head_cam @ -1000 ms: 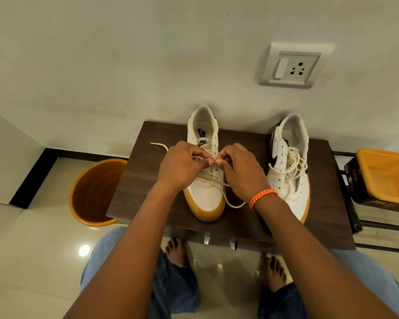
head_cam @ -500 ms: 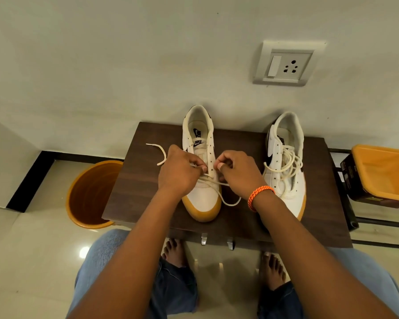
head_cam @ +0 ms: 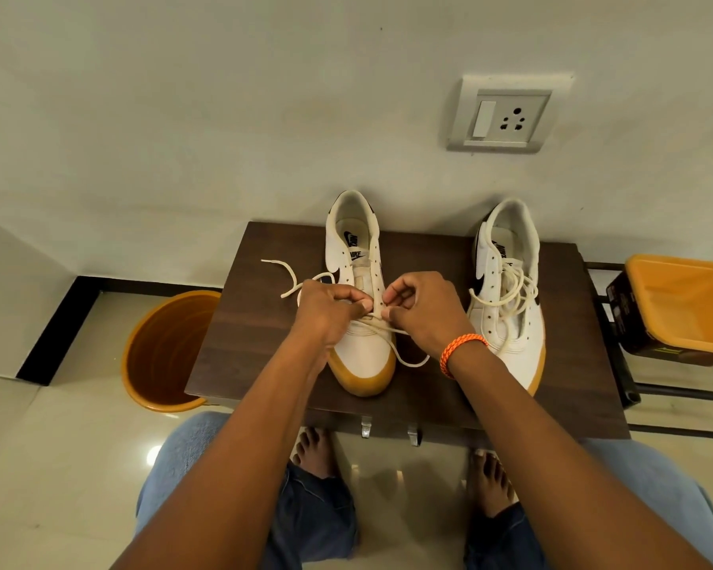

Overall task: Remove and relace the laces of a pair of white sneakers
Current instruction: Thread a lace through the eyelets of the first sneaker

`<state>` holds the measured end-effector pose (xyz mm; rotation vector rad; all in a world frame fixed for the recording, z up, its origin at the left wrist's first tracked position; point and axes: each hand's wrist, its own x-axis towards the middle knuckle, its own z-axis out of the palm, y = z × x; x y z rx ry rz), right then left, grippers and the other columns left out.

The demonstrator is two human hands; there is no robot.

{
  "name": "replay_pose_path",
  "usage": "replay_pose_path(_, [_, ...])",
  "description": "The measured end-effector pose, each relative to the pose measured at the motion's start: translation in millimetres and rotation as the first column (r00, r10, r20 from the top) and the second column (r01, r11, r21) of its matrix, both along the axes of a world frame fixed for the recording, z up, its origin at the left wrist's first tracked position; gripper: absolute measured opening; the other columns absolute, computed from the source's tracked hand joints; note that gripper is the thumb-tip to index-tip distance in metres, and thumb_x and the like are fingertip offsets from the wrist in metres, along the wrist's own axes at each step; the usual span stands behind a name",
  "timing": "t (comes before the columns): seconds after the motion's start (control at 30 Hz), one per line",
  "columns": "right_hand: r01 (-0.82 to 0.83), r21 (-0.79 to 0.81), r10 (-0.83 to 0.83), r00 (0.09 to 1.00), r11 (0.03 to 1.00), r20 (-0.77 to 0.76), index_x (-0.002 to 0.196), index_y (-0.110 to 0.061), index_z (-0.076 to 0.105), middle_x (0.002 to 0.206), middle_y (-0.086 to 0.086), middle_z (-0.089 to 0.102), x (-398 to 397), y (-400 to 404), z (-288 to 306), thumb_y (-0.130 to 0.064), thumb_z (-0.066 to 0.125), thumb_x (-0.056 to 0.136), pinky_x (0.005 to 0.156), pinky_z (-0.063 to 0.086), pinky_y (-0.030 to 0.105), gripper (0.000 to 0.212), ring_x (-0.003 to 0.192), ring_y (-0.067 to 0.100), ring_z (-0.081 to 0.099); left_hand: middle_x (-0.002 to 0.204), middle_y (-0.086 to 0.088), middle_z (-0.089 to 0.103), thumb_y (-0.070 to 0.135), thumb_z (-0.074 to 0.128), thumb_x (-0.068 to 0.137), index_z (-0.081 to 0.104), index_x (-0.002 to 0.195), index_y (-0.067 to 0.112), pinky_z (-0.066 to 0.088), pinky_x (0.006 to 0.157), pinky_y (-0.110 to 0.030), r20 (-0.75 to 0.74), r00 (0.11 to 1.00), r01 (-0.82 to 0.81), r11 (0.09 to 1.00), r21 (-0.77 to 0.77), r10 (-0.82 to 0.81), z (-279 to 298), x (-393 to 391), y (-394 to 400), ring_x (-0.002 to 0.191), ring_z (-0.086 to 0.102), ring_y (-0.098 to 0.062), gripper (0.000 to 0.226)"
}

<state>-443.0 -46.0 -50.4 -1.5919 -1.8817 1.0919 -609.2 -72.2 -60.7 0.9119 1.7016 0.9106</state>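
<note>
Centrally in the frame, two white sneakers with tan rubber soles are sitting on a dark wooden table [head_cam: 239, 335]. Left sneaker [head_cam: 361, 347]: white upper, tan toe bumper, eyelets mostly bare, a dark swoosh showing at its edge. Its lace [head_cam: 404, 347] is running across the lowest eyelets only; one loose end is trailing toward the upper left over the table, the other is curling off the toe toward the right. Right sneaker [head_cam: 507, 322]: same make, black swoosh on its inner side, a cream lace [head_cam: 511, 294] lying in a loose tangle over the tongue.

Both sneakers are lying with their long axes running bottom to top of the frame, toes toward the lower edge, heels toward the wall [head_cam: 182, 117].

"NIKE" is reading clearly on the left sneaker's tongue; the insole prints on both shoes are showing a logo too small to read fully.

Left hand [head_cam: 330, 310]: fingers curled, pinching the lace just beside the left eyelet row. Right hand [head_cam: 425, 310]: fingers curled, pinching at the right eyelet row; the lace itself is hidden in its fingertips. An orange braided bracelet [head_cam: 462, 351] is sitting on the right wrist.
</note>
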Motion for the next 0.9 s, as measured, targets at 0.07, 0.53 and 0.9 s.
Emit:
replay_pose_path(0.07, [0.005, 0.005, -0.005, 1.000, 1.000, -0.002, 0.088, -0.019, 0.074, 0.080, -0.006, 0.071, -0.6, -0.4, -0.1, -0.008, 0.086, 0.081, 0.060, 0.049, 0.007, 0.018, 0.070, 0.005, 0.067, 0.075, -0.002, 0.077, -0.003, 0.080, 0.088, 0.079, 0.079, 0.011, 0.057, 0.074, -0.017, 0.006, 1.000, 0.000, 1.000, -0.008, 0.000, 0.1, -0.2, 0.2, 0.070, 0.071, -0.007, 0.017])
replay_pose_path(0.53, [-0.005, 0.201, -0.010, 0.997, 0.979, 0.070, 0.084, -0.024, 0.077, 0.079, -0.009, 0.072, -6.2, -4.4, 0.7, -0.018, 0.081, 0.089, 0.073, 0.061, 0.029, 0.008, 0.073, 0.007, 0.068, 0.115, -0.012, 0.072, 0.013, 0.078, 0.095, 0.085, 0.098, 0.011, 0.054, 0.096, -0.027, -0.143, 0.957, 0.249, 0.968, -0.036, -0.252, 1.9, -21.6, 10.8, 0.104, 0.072, -0.018, 0.007])
replay_pose_path(0.9, [0.065, 0.288, -0.019, 0.987, 0.955, -0.161, 0.104, -0.021, 0.049, 0.083, -0.001, 0.066, 2.7, 5.5, 20.1, -0.008, 0.043, 0.107, 0.065, 0.063, 0.042, 0.014, 0.068, 0.013, 0.072, 0.131, -0.005, 0.057, 0.076, 0.079, 0.046, 0.082, 0.083, 0.047, 0.056, 0.105, -0.044, -0.245, 0.890, 0.370, 0.923, -0.104, -0.384, -10.3, -37.1, 20.4, 0.118, 0.063, -0.022, 0.048])
